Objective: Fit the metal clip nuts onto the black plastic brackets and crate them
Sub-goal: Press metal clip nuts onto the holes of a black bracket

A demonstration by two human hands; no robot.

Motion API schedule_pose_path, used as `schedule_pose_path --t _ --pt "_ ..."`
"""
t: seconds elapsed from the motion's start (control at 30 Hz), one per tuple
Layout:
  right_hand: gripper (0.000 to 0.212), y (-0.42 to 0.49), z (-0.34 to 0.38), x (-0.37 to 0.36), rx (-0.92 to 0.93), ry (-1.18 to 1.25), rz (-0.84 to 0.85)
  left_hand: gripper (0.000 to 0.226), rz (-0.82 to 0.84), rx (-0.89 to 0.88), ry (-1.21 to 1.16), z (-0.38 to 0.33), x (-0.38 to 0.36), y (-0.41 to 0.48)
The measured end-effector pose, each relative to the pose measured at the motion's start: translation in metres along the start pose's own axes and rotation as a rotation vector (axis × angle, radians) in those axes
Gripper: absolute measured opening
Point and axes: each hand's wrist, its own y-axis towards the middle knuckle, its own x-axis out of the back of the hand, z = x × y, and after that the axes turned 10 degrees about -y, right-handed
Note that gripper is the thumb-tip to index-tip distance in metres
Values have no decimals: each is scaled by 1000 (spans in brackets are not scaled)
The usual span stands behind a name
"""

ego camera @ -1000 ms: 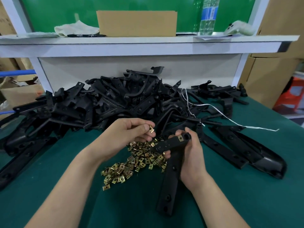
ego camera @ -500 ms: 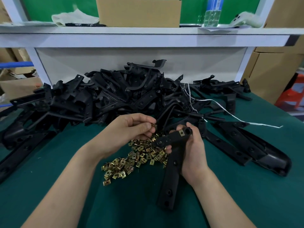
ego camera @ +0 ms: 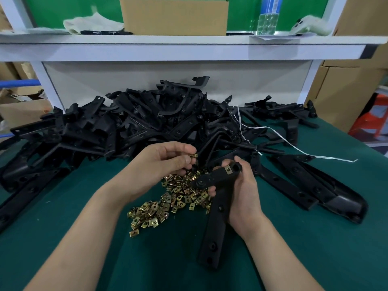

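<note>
1. The left hand [ego camera: 165, 162] pinches one clip nut [ego camera: 193, 155], thumb and forefinger, above the nut pile [ego camera: 168, 204].
2. The right hand [ego camera: 243, 196], just beside it, is curled round a bracket [ego camera: 216, 225]; a fitted nut [ego camera: 228, 170] sits at its upper end.
3. Judgement: clip nut light, springy, easily dropped; hold its edges. Bracket stiff; grip near the fitting end.

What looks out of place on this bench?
A loose white string trails from the heap of black brackets across the green mat on the right; it seems part of neither brackets nor nuts. Nothing looks broken.

bracket pile [ego camera: 117, 131] partly beyond left edge
</note>
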Motion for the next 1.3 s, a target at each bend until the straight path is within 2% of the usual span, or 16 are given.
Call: schedule_pose_path --t 0.4,0.57,1.03,1.3 --pt "50 1 -1 -3 -38 -58 -30 15 -49 78 54 0 -1 3" --pt "40 1 0 -4 1 -155 -42 16 -36 125 84 -2 -5 2" --pt "49 -3 3 -7 25 -170 -79 13 -20 168 36 -5 -18 0" --pt "34 -4 4 -7 14 -187 -111 14 -25 172 47 -2 -25 1"
